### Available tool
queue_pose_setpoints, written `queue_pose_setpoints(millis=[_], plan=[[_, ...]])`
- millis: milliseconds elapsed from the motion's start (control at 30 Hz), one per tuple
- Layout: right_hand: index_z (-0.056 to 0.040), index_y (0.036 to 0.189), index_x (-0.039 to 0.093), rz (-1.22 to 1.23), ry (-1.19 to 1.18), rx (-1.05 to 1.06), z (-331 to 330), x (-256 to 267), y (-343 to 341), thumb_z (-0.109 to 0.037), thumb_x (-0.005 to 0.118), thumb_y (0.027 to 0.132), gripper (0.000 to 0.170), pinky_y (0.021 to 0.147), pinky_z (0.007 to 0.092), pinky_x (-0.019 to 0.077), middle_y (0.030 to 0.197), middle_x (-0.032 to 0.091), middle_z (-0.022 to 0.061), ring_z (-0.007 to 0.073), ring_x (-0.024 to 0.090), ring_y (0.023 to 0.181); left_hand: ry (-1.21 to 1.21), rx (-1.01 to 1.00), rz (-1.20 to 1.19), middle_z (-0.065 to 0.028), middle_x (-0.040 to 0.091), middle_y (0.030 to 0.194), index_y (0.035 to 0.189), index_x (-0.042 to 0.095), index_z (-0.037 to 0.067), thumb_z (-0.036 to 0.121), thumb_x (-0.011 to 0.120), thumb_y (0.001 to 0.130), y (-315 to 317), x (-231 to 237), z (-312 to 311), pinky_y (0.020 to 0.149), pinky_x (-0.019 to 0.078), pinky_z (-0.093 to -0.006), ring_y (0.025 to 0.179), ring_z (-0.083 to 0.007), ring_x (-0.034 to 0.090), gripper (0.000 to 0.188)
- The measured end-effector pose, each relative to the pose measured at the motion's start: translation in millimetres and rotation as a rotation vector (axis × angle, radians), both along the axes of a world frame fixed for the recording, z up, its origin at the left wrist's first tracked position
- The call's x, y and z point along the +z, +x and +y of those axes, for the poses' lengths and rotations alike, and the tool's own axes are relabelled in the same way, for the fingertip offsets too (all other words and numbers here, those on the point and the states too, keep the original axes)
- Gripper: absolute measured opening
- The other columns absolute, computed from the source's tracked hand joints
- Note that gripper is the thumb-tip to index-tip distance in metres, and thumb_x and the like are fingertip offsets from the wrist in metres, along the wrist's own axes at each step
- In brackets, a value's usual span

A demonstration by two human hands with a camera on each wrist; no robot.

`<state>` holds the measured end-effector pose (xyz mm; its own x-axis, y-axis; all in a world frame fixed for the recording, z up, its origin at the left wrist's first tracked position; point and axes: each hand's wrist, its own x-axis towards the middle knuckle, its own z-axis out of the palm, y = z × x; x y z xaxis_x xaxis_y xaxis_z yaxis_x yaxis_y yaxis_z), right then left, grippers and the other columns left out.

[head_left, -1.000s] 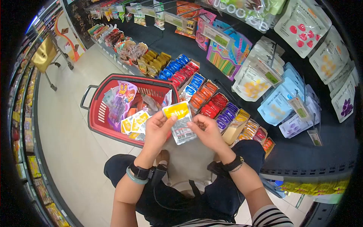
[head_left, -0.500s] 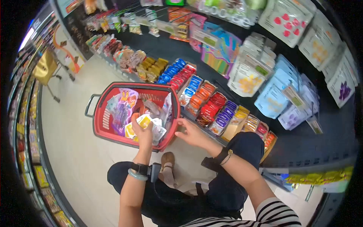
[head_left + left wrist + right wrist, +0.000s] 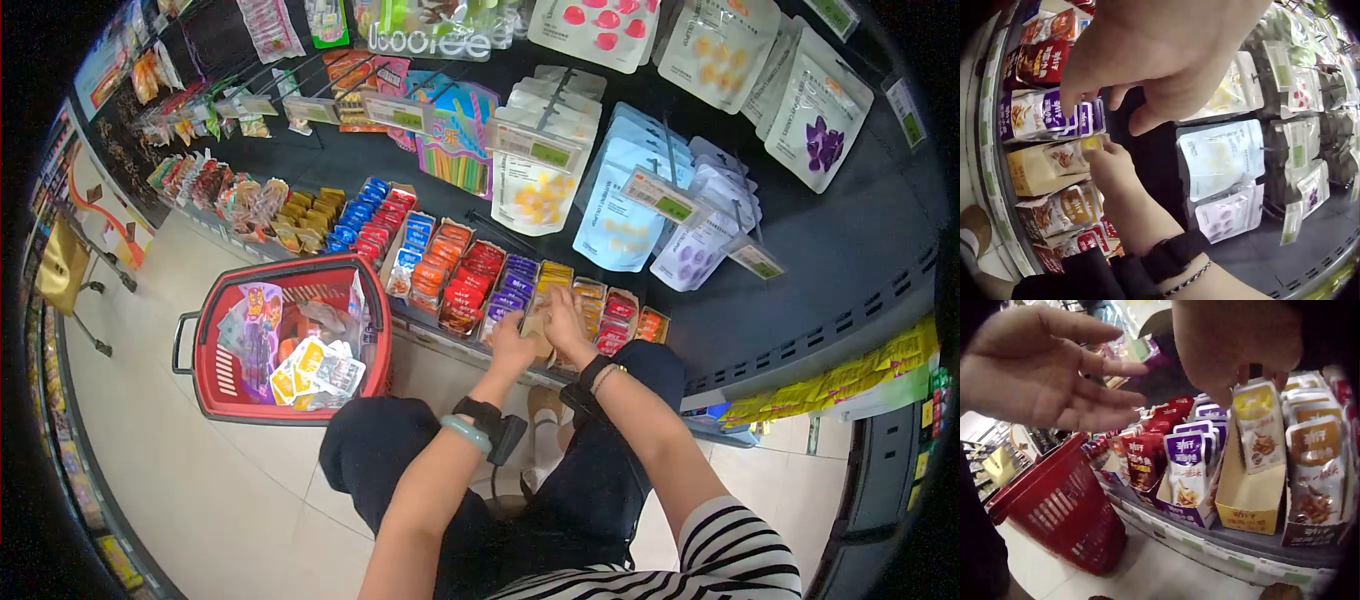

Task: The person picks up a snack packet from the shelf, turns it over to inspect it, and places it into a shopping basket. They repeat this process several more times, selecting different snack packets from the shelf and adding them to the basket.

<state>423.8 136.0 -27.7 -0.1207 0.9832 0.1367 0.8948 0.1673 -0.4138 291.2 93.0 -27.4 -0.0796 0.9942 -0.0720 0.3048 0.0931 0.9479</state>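
Note:
My right hand (image 3: 566,322) reaches into a cardboard display box (image 3: 1249,499) on the low shelf. Its fingers pinch the top of a yellow-and-white snack packet (image 3: 1258,428), which stands in the box with bare cardboard in front of it. In the left wrist view the same packet (image 3: 1067,157) lies under the right fingertips. My left hand (image 3: 512,346) hovers close beside, over the purple snack packets (image 3: 1190,464), its fingers spread and holding nothing.
A red shopping basket (image 3: 207,385) with yellow-and-white packets and a purple bag stands on the floor at left. Boxes of red packets (image 3: 468,290) and brown packets (image 3: 1316,469) flank the hands. Pouches (image 3: 625,195) hang on hooks above.
The yellow packet held earlier went into the basket with the left hand. Both hands have since moved right to the shelf boxes, and the right now pinches another yellow packet. The view has swung right.

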Motion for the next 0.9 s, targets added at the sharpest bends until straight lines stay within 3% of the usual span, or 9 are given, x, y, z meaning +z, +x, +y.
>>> queue_pose_setpoints(millis=[133, 300, 367, 500, 567, 700, 767, 833, 900], plan=[[-0.0104, 0.135, 0.029, -0.091, -0.007, 0.077, 8, 0, 13, -0.006, 0.050, 0.076, 0.063, 0.103, 0.0490, 0.0244, 0.142, 0.026, 0.0052, 0.0374, 0.021, 0.128, -0.119, 0.097, -0.091, -0.0269, 0.053, 0.107, 0.108, 0.053, -0.005, 0.013, 0.060, 0.068, 23, -13, 10, 0.091, 0.0389, -0.0379, 0.104, -0.0367, 0.049, 0.044], [-0.0153, 0.135, 0.030, -0.108, -0.053, 0.093, 11, -3, 14, 0.000, 0.051, 0.072, 0.068, 0.101, 0.0508, 0.0259, 0.139, 0.030, 0.0061, 0.0360, 0.025, 0.126, -0.137, 0.086, -0.171, -0.0268, 0.057, 0.102, 0.107, 0.054, -0.006, 0.009, 0.059, 0.069, 40, -27, 21, 0.087, 0.0426, -0.0370, 0.099, -0.0352, 0.055, 0.041], [-0.0119, 0.126, 0.042, -0.121, 0.047, 0.066, 12, -4, 15, -0.004, 0.054, 0.072, 0.056, 0.100, 0.0486, 0.0277, 0.131, 0.039, 0.0090, 0.0341, 0.031, 0.122, -0.024, 0.109, -0.056, -0.0254, 0.059, 0.097, 0.106, 0.054, -0.007, 0.010, 0.060, 0.069, 45, -38, 22, 0.084, 0.0442, -0.0367, 0.095, -0.0354, 0.057, 0.041], [-0.0081, 0.106, 0.056, -0.285, 0.076, 0.016, 13, -2, 16, -0.007, 0.056, 0.072, 0.035, 0.095, 0.0477, 0.0310, 0.117, 0.050, 0.0108, 0.0319, 0.039, 0.113, -0.150, 0.085, -0.105, -0.0260, 0.058, 0.100, 0.106, 0.054, -0.008, 0.010, 0.060, 0.069, 39, -33, 22, 0.086, 0.0432, -0.0365, 0.097, -0.0347, 0.056, 0.042], [-0.0063, 0.089, 0.060, -0.199, 0.175, -0.032, 11, 1, 14, -0.008, 0.056, 0.073, 0.016, 0.091, 0.0469, 0.0314, 0.102, 0.058, 0.0116, 0.0300, 0.045, 0.106, -0.173, 0.073, -0.087, -0.0173, 0.058, 0.104, 0.111, 0.051, -0.005, 0.008, 0.064, 0.073, 35, -54, 30, 0.084, 0.0427, -0.0324, 0.096, -0.0262, 0.055, 0.042], [-0.0049, 0.088, 0.059, -0.068, 0.392, 0.033, 4, 39, 5, -0.009, 0.054, 0.076, 0.014, 0.083, 0.0459, 0.0377, 0.091, 0.061, 0.0110, 0.0311, 0.053, 0.094, -0.068, 0.119, 0.092, -0.0187, 0.055, 0.108, 0.111, 0.051, -0.004, 0.008, 0.065, 0.071, 22, -17, 27, 0.086, 0.0421, -0.0328, 0.098, -0.0273, 0.054, 0.044], [-0.0039, 0.092, 0.059, 0.290, 0.263, 0.051, -2, 60, 2, -0.010, 0.055, 0.079, 0.015, 0.068, 0.0417, 0.0455, 0.086, 0.062, 0.0111, 0.0270, 0.059, 0.079, 0.026, 0.155, 0.103, -0.0210, 0.050, 0.115, 0.112, 0.050, -0.004, 0.011, 0.067, 0.069, 12, 17, 21, 0.089, 0.0406, -0.0342, 0.102, -0.0291, 0.052, 0.049], [-0.0034, 0.091, 0.059, 0.417, 0.161, 0.049, -1, 65, 4, -0.012, 0.056, 0.080, 0.015, 0.065, 0.0390, 0.0476, 0.086, 0.062, 0.0105, 0.0278, 0.060, 0.076, 0.080, 0.104, 0.034, -0.0226, 0.045, 0.121, 0.117, 0.047, -0.003, 0.014, 0.069, 0.069, 6, 38, 14, 0.093, 0.0378, -0.0358, 0.108, -0.0319, 0.047, 0.056], [-0.0029, 0.091, 0.059, 0.545, 0.057, 0.053, 0, 73, 1, -0.014, 0.058, 0.081, 0.015, 0.063, 0.0363, 0.0496, 0.086, 0.062, 0.0099, 0.0286, 0.060, 0.072, 0.495, -0.078, 0.203, -0.0234, 0.044, 0.121, 0.121, 0.044, 0.001, 0.020, 0.067, 0.072, 4, 56, 6, 0.091, 0.0381, -0.0394, 0.111, -0.0367, 0.044, 0.058]])
